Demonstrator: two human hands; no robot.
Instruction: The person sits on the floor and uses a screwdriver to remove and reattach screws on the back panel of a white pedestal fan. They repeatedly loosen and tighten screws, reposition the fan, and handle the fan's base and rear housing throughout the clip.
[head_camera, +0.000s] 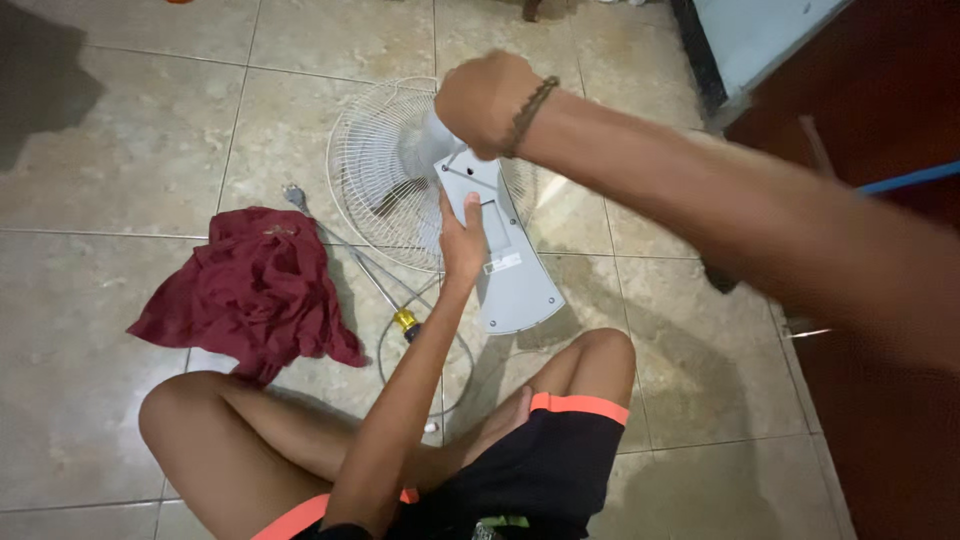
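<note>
The tiled floor (120, 400) carries a white fan (400, 170) lying grille-down near its far edge, its grey base (515, 275) tilted up toward the seated person. The right hand (485, 100) reaches in from the right, arm stretched long, curled into a fist over the fan's neck where it meets the base. The left hand (463, 235) rises straight up between the knees, fingers pressed flat against the base. A red cloth (255, 285) lies crumpled to the left. Between the cloth and the base rests a screwdriver (375, 285) with a yellow handle.
</note>
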